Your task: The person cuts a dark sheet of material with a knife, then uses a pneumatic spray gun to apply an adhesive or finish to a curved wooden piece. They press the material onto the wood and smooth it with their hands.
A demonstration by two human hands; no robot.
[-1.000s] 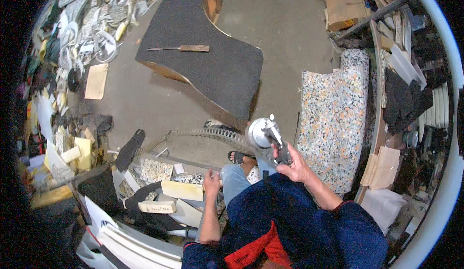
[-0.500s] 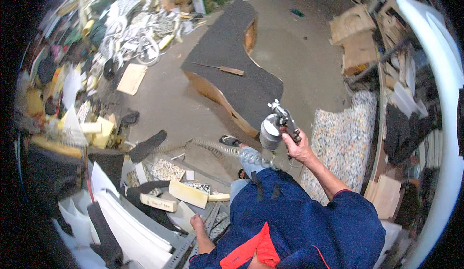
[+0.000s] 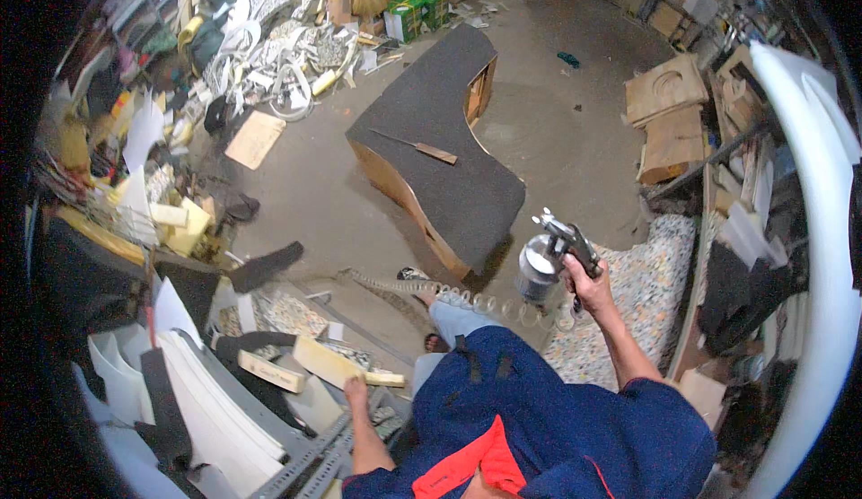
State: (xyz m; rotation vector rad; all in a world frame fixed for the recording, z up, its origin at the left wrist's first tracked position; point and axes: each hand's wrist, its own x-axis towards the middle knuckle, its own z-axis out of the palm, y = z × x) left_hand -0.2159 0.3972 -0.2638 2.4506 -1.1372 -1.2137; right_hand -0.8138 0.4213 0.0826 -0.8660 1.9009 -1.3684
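Observation:
In my right hand [image 3: 588, 288] is a metal spray gun [image 3: 567, 237] with a round silver cup [image 3: 539, 267] hanging under it. My fingers are wrapped round its handle, and its nozzle points away from me. A clear coiled air hose [image 3: 485, 303] runs from near the gun to the floor at the left. My left hand [image 3: 356, 391] hangs low, loosely closed, over the end of a pale yellow foam block [image 3: 325, 361]; nothing shows in it. Ahead on the floor lies a curved wooden frame covered in dark grey foam [image 3: 431, 131]. A wooden-handled thin tool [image 3: 435, 153] rests on top.
Speckled foam [image 3: 628, 306] lies to the right beside a wooden rack. Wooden panels [image 3: 669, 91] lean farther off. Foam scraps [image 3: 296, 59] are heaped at the far left, with a flat tan board [image 3: 255, 139] nearby. Perforated metal angle bars [image 3: 310, 454] lie beside my left arm.
My right hand has moved right and slightly down with the spray gun. My left hand has moved up and a little left, over the foam block's end. The view has shifted.

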